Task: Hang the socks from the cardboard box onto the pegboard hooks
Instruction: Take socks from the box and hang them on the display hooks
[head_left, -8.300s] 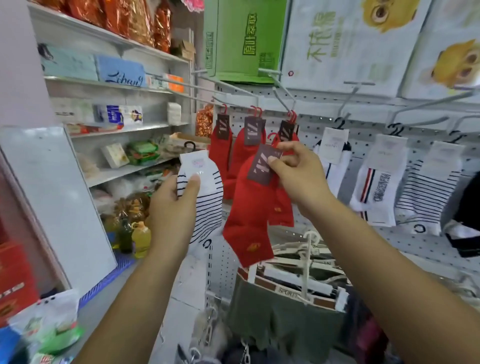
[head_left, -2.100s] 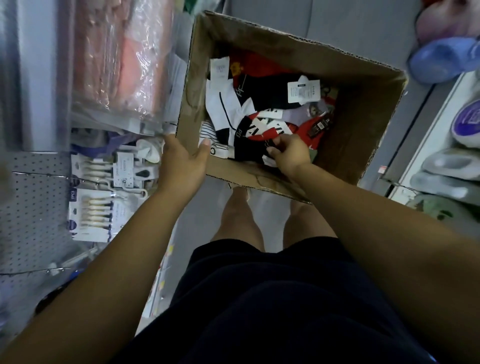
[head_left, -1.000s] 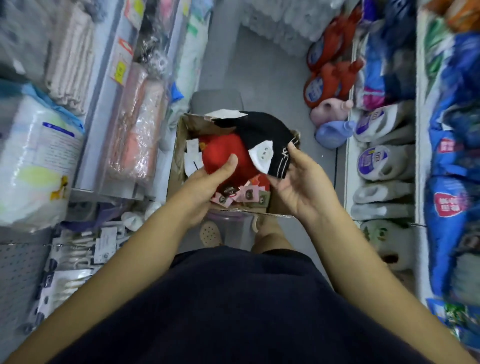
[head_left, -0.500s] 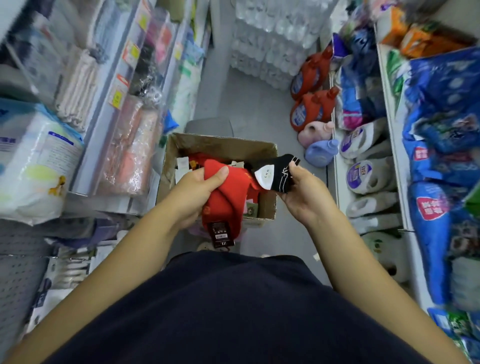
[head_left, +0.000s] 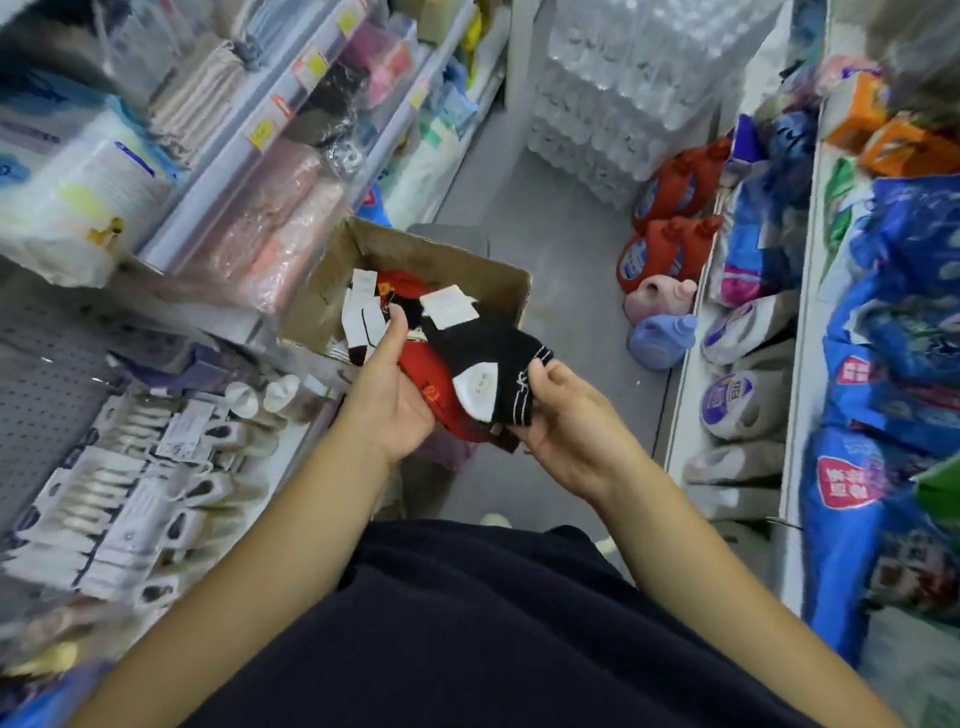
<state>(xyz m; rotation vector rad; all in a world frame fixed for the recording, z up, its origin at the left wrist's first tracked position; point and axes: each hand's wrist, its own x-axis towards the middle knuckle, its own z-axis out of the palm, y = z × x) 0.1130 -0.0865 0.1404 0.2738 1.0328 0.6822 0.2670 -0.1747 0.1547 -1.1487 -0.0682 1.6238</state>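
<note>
Left hand (head_left: 387, 395) grips the red socks (head_left: 431, 384), right hand (head_left: 566, 421) pinches the black sock (head_left: 493, 358) lying across them, both above the near edge of the cardboard box (head_left: 498, 283); open aisle floor (head_left: 566, 249) lies to its right.

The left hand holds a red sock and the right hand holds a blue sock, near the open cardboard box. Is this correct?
Not quite. In the head view the right hand holds a black sock, not a blue one. The left hand does hold a red sock, near the open cardboard box.
</note>
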